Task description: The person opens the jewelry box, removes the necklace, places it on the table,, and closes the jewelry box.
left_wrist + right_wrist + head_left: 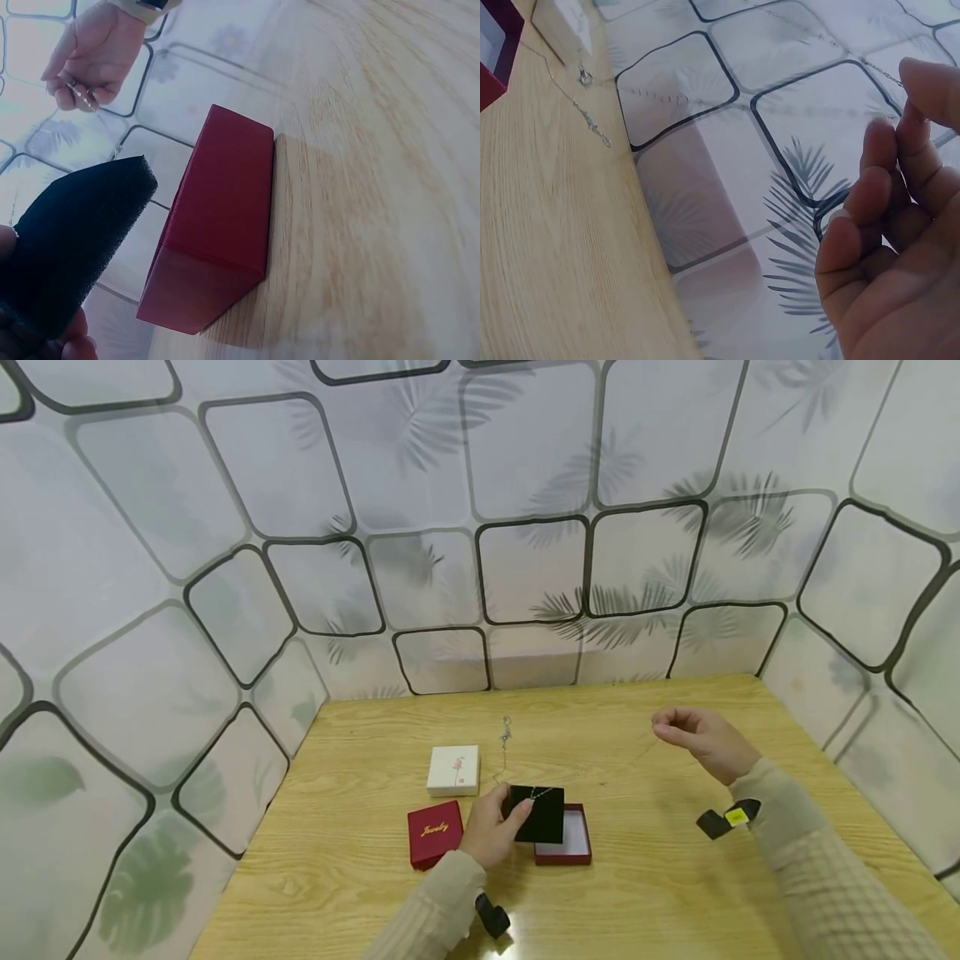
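My left hand [487, 831] grips a black foam pad [547, 825] by its left side, thumb on top, above the open red box base [562, 860]. A thin silver chain [540, 793] crosses the pad's top near the thumb. Off to the right, my right hand [705, 743] is raised and pinches a length of chain [881, 71] between thumb and forefinger; it stretches back towards the pad. Another end of chain [505, 739] with small links lies on the table beyond the pad. In the left wrist view the pad [82, 232] is tilted beside the red base [221, 195].
To the left of the base lies a red lid [435, 831] marked "Jewelry". Behind it sits a small white box [454, 768] with a pink flower. The wooden table [337, 860] meets patterned cloth walls [420, 577] at the back and sides.
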`<state>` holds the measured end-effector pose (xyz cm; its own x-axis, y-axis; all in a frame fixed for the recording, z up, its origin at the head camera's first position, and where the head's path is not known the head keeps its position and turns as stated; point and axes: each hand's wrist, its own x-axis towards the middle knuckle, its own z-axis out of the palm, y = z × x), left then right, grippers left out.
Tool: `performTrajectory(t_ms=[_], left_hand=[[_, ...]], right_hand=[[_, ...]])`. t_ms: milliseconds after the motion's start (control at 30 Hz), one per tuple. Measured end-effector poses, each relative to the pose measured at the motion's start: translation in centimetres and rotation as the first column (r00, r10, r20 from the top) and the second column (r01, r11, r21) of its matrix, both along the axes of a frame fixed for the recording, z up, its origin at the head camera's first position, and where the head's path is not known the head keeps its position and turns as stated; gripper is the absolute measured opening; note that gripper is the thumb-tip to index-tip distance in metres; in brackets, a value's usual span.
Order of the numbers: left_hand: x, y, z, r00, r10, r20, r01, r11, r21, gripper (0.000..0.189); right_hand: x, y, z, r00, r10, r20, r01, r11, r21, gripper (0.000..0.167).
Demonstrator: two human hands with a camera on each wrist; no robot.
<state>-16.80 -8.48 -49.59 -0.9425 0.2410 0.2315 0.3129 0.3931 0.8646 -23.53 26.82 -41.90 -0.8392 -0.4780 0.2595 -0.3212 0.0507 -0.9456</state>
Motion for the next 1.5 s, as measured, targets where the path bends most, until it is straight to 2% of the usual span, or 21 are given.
performTrajectory(t_ms=[133,400,567,700,800,900,1033,1133,1500], left_hand=[[-0.1,0.1,-0.2,1.0,-0.001,-0.011,0.001,1.0,-0.015,0.024],[0.0,0.6,-0.4,0.997,-0.064,-0.052,0.064,0.998,0.009,0.03],[0.0,0.8,-0.6,0.995,-0.058,-0.078,0.056,0.998,-0.029,0.029],[-0.1,0.9,-0.6,0.997,-0.056,-0.054,0.052,0.997,-0.064,0.031],[-0.1,1.0,-0.7,0.998,-0.06,-0.015,0.058,0.995,-0.077,0.033],[-0.1,1.1,-0.8,0.998,-0.066,-0.007,0.065,0.993,-0.096,0.034],[-0.1,1.4,-0.8,0.996,-0.08,-0.042,0.074,0.988,-0.136,0.037],[-0.1,1.6,-0.9,0.995,-0.092,-0.042,0.085,0.986,-0.146,0.038],[0.0,1.7,-0.8,0.994,-0.104,-0.019,0.099,0.98,-0.173,0.044]], right_hand=[[0.0,-0.1,0.3,0.999,-0.05,-0.017,0.051,0.998,0.026,0.011],[0.1,-1.0,1.4,0.989,-0.143,-0.025,0.144,0.988,0.055,0.018],[0.3,-1.4,2.3,0.977,-0.207,-0.052,0.21,0.974,0.081,0.021],[0.6,-2.0,3.5,0.965,-0.241,-0.105,0.251,0.963,0.096,0.02],[0.7,-2.4,4.4,0.959,-0.246,-0.142,0.261,0.96,0.104,0.017],[0.6,-2.7,5.0,0.957,-0.24,-0.163,0.26,0.959,0.115,0.016],[0.3,-2.6,5.5,0.954,-0.226,-0.195,0.251,0.962,0.111,0.014],[0.2,-2.2,5.7,0.949,-0.23,-0.217,0.256,0.961,0.103,0.013],[0.0,-1.4,6.0,0.931,-0.295,-0.214,0.324,0.939,0.116,0.016]])
